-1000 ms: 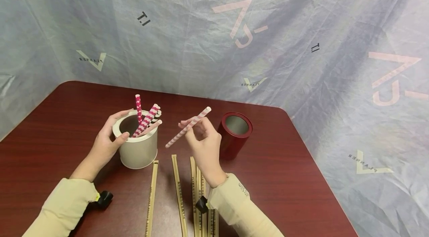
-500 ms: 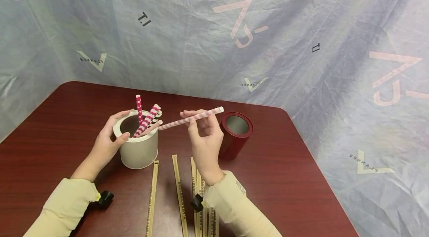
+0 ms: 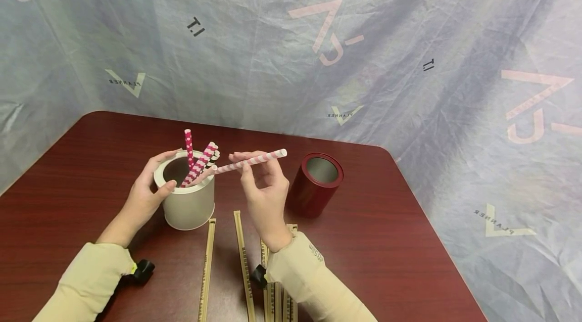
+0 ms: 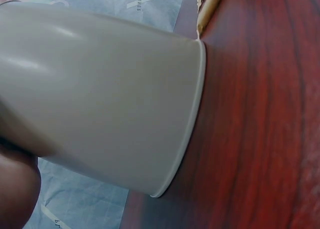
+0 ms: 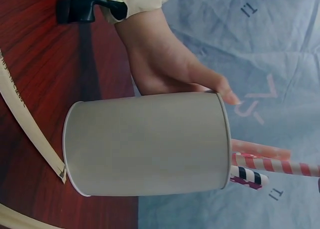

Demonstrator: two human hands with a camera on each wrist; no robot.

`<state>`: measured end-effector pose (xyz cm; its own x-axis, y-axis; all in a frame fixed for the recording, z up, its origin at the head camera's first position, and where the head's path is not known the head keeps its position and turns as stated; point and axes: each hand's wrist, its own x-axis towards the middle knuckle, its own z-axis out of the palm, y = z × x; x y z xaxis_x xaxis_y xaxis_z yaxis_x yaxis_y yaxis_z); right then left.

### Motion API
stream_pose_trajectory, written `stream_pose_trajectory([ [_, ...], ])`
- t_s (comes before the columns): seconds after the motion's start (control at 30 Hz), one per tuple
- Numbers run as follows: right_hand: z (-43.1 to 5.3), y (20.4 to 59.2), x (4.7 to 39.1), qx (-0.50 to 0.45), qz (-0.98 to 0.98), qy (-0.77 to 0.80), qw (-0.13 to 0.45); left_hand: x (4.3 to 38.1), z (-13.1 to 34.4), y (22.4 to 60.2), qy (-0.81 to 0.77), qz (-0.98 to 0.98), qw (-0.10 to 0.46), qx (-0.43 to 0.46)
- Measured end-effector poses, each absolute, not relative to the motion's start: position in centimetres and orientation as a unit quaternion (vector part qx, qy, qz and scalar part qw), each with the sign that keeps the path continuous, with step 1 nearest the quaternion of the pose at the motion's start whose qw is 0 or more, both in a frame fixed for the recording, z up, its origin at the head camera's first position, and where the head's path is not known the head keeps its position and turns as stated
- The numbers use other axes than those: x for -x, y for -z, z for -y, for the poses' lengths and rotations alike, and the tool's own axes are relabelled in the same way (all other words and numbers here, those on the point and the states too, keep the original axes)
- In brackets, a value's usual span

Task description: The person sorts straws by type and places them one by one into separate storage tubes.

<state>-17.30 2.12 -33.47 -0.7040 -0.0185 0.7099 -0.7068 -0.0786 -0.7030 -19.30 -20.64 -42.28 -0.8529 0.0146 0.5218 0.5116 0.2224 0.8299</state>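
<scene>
My left hand grips the off-white tin at its rim, thumb on the near side. Several paper straws lean inside it: a magenta dotted one, magenta-and-white ones, black-and-white ones and a pale pink one. My right hand pinches a pink-and-white striped straw between thumb and fingers. It lies nearly level, its left end overlapping the pale pink straw's tip in the head view. From the right wrist, the tin's wall and left hand show.
A dark red tin, its top facing up, stands just right of my right hand. Several paper-wrapped sticks lie on the red-brown table in front. Printed grey cloth hangs behind the table.
The striped straw has swung from a steep slant to nearly level. Then my right hand has brought it left toward the off-white tin. My left hand has stayed in place.
</scene>
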Motion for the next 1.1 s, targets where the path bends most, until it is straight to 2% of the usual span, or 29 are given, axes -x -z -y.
stream_pose_trajectory([
  [0.3,-1.0,33.8,17.4,-0.285,0.658,-0.662,0.218,19.4,20.7,42.4,0.600,0.751,0.212,0.177],
  [0.7,0.3,34.8,17.8,-0.301,0.693,-0.623,0.201,19.4,20.7,42.4,0.597,0.756,0.210,0.170],
  [1.1,0.8,35.4,18.0,-0.261,0.712,-0.627,0.175,19.3,20.7,42.3,0.594,0.758,0.210,0.168],
])
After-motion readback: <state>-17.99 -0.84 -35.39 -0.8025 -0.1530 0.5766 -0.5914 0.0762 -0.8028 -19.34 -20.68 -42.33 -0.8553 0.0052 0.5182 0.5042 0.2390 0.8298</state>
